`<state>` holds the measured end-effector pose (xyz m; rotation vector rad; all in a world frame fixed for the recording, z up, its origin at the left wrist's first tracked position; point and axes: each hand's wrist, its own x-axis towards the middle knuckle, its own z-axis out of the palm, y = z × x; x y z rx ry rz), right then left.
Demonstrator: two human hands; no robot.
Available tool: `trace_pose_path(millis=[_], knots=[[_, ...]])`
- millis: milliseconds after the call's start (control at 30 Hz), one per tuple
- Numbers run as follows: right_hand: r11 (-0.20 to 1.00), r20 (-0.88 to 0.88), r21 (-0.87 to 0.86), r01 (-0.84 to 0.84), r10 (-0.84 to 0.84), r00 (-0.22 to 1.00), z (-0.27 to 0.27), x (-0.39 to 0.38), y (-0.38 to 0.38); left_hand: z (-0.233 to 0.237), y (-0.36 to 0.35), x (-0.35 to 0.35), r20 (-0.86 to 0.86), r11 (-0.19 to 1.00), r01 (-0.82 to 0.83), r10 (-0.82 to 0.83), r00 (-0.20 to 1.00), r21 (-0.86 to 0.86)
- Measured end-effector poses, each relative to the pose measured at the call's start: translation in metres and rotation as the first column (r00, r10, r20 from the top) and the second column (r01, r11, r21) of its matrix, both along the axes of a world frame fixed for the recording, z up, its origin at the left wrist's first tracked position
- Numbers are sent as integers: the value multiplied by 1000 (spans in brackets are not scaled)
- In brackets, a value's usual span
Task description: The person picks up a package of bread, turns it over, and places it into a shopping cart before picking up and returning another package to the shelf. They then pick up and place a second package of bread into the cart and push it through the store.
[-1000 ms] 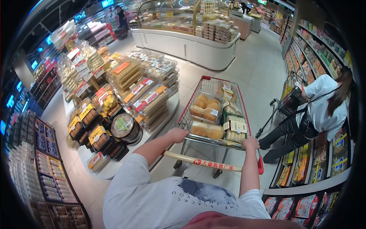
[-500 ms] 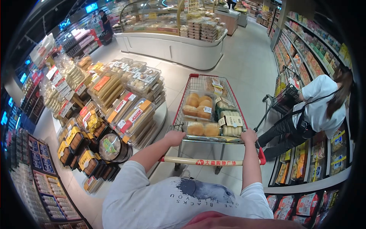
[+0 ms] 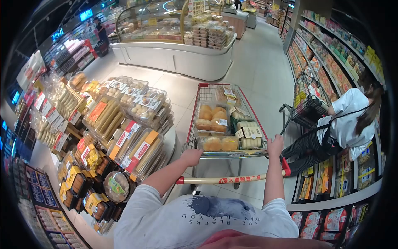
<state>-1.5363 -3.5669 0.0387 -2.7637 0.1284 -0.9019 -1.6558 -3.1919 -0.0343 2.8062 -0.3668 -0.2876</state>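
A wire shopping cart (image 3: 232, 155) with red edging stands in front of me. My left hand (image 3: 192, 157) is closed on the near left corner of its basket, and my right hand (image 3: 275, 146) grips the near right corner. Between my forearms and close to my body runs the cream handlebar (image 3: 219, 180) with red lettering; neither hand is on it. In the basket lie clear packs of round bread rolls (image 3: 212, 116), a smaller pack of rolls (image 3: 219, 144), pale buns with a paper label (image 3: 249, 135) and another labelled clear pack (image 3: 227, 95) at the far end.
Stacked packaged breads (image 3: 143, 153) fill a display on the left. Ahead stands a white curved bakery counter (image 3: 174, 62). On the right, a person in a white shirt (image 3: 346, 110) is beside a dark cart (image 3: 309, 106), near product shelves (image 3: 331, 52). Tiled floor (image 3: 257, 62) runs between.
The bakery counter and bread display have shifted left in view. The cart's basket appears slightly turned and lower. Both hands keep their hold on its corners.
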Motion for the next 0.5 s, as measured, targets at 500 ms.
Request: trace_pose_path(millis=[500], knots=[[972,-179,31,-233,235,956,3,58,35,12,2,35,-16,996,-86,86,996,2]])
